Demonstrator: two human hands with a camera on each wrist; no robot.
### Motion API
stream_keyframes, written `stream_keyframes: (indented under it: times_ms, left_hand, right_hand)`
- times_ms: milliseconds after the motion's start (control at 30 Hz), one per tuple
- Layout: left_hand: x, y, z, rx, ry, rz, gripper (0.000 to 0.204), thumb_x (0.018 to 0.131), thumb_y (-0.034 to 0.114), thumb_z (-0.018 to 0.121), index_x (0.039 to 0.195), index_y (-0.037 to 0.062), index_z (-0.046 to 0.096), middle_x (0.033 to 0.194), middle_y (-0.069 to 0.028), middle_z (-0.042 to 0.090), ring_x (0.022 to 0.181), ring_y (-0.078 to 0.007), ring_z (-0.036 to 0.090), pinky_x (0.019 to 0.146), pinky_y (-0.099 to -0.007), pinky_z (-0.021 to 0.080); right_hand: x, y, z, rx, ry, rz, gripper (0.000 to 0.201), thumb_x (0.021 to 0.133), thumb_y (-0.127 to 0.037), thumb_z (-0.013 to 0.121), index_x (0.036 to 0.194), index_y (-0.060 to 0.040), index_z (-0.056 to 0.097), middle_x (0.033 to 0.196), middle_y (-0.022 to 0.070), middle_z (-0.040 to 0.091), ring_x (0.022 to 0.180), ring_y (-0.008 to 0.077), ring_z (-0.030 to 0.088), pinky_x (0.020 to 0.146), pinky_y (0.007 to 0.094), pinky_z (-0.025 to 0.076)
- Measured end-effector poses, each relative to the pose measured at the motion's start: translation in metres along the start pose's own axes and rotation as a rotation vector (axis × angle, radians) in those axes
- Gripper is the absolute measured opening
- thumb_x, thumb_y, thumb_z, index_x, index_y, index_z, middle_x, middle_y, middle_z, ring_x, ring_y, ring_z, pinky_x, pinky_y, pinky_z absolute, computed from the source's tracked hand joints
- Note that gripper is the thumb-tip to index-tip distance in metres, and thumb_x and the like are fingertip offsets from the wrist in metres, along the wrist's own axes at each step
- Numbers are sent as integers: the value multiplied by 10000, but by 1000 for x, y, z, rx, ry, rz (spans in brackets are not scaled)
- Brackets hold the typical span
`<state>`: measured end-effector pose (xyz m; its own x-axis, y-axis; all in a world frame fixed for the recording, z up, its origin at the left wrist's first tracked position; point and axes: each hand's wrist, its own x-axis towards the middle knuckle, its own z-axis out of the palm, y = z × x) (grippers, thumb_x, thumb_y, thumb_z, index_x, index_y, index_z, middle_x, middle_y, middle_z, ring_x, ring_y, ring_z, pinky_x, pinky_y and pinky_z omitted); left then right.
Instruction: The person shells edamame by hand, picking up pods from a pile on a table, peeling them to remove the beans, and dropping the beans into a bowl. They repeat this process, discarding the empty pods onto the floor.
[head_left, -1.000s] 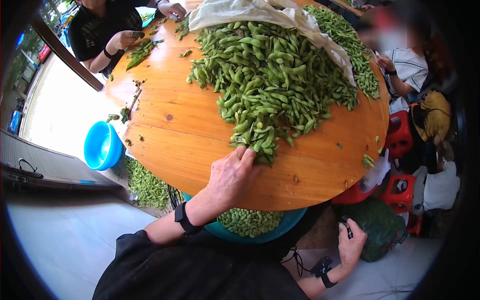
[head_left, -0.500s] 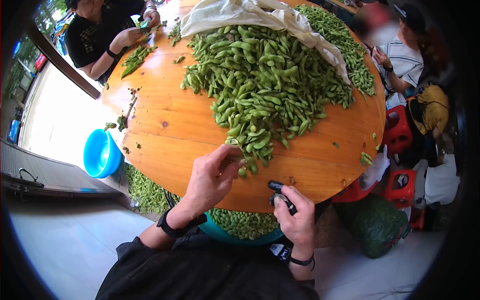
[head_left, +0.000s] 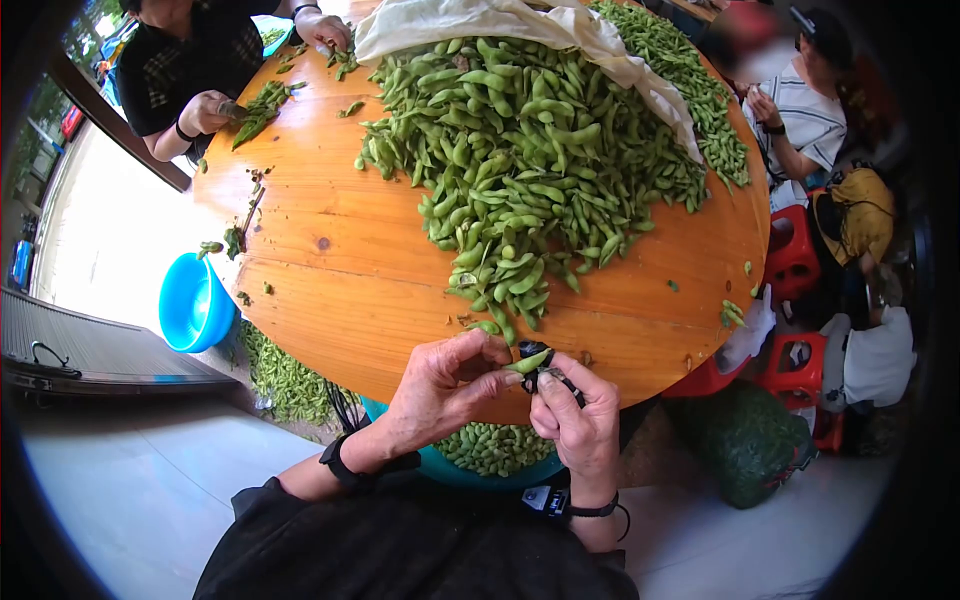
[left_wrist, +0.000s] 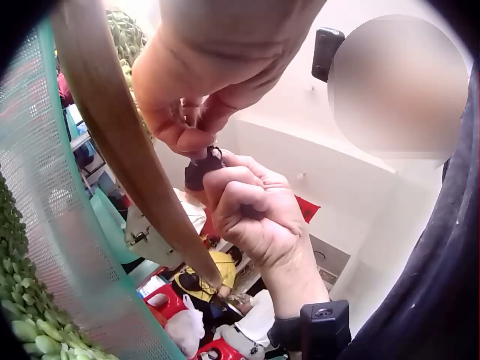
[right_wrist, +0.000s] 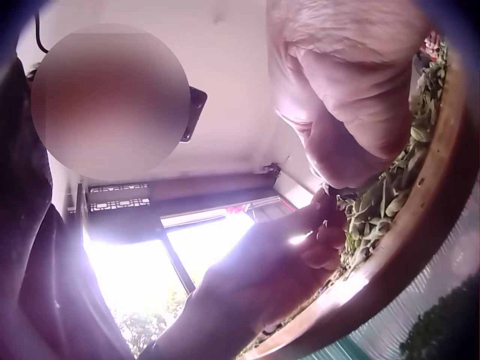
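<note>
My left hand [head_left: 445,385] pinches a green soybean pod [head_left: 530,362] by one end, just above the table's near edge. Facing it, my right hand [head_left: 582,420] holds a small black tool [head_left: 533,350] against the pod; its exact kind I cannot tell. In the left wrist view the dark tool [left_wrist: 201,171] shows between the two hands' fingertips. A large heap of soybean pods [head_left: 530,160] covers the middle of the wooden table [head_left: 350,290], its near tip just beyond my left fingers. Below the table edge, a teal tub [head_left: 440,472] holds shelled green beans [head_left: 495,450].
Cream cloth [head_left: 440,30] lies along the heap's far side, with more pods [head_left: 680,85] behind it. A blue basin [head_left: 197,305] stands left, near pods on the floor [head_left: 285,370]. Red stools [head_left: 790,255] and a dark green sack [head_left: 745,440] are right. Two people sit across the table.
My left hand drew back from the heap's near tip with a pod. The right hand came from the lower right up to the table edge, bringing the black tool to the pod.
</note>
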<state>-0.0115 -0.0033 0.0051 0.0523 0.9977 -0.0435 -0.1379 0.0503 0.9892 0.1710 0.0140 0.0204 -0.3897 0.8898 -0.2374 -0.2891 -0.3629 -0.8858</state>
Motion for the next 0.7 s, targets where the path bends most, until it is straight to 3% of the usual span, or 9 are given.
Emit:
stream_keyframes:
  times_ms: [200, 333, 400, 433, 500, 533, 600, 667, 700]
  left_hand:
    - [-2, 4, -5, 241, -36, 98, 163, 874, 0, 732, 916, -13, 575, 841, -5, 616, 830, -69, 656, 725, -228, 533]
    - [-2, -1, -4, 255, -29, 139, 163, 862, -13, 738, 878, -1, 575, 829, -16, 615, 766, -64, 640, 666, -223, 522]
    - [-2, -4, -2, -245, -53, -34, 125, 874, -24, 709, 859, 12, 591, 749, -37, 620, 613, -110, 604, 545, -247, 480]
    - [-1, -3, -5, -245, -54, -34, 125, 874, -24, 709, 859, 12, 591, 749, -37, 620, 613, -110, 604, 545, -247, 480]
    - [1, -1, -13, -652, -249, -382, 127, 865, -14, 724, 869, 19, 602, 711, -58, 615, 590, -115, 592, 490, -248, 441]
    - [1, -2, -11, -653, -249, -382, 127, 865, -14, 724, 869, 19, 602, 711, -58, 615, 590, -115, 592, 490, -248, 441]
    - [-2, -4, -5, -951, -340, -429, 133, 858, 10, 737, 888, 13, 607, 688, -74, 614, 582, -120, 595, 460, -237, 411]
    - [-3, -4, -4, -953, -338, -425, 116, 877, 2, 714, 878, 12, 599, 689, -65, 610, 585, -126, 600, 467, -233, 421]
    - [-4, -3, -2, -807, -259, -387, 120, 885, 13, 711, 872, 13, 592, 702, -72, 621, 619, -125, 620, 491, -239, 452]
  right_hand:
    - [-2, 1, -3, -66, -14, -5, 254, 976, -7, 558, 1214, 69, 606, 794, -18, 488, 570, 32, 444, 473, 210, 352]
    - [-4, -2, -3, -95, -8, -1, 252, 972, -4, 563, 1208, 71, 609, 820, -8, 490, 569, 35, 451, 473, 213, 356]
    - [-4, 2, -6, -135, -27, -77, 256, 966, 3, 570, 1210, 66, 611, 849, 5, 511, 570, 44, 459, 466, 214, 348]
    - [-5, 4, -8, -135, -27, -77, 256, 966, 3, 570, 1210, 66, 611, 849, 5, 511, 570, 44, 459, 466, 214, 348]
    - [-6, 7, -14, 149, -109, -43, 258, 952, 21, 579, 1205, 56, 615, 865, 13, 532, 573, 54, 464, 459, 216, 338]
    - [-6, 9, -16, 149, -108, -43, 258, 952, 21, 579, 1205, 56, 615, 865, 13, 532, 573, 54, 464, 459, 216, 338]
    - [-5, 12, -19, 334, -171, -6, 264, 939, 43, 582, 1201, 49, 615, 884, 14, 544, 577, 59, 465, 454, 214, 324]
    - [-5, 11, -18, 286, -144, 4, 244, 941, 36, 583, 1182, 52, 622, 876, 15, 546, 574, 61, 470, 458, 217, 337]
    - [-5, 10, -17, 240, -113, 14, 225, 943, 29, 583, 1162, 56, 628, 869, 16, 548, 572, 63, 476, 462, 219, 349]
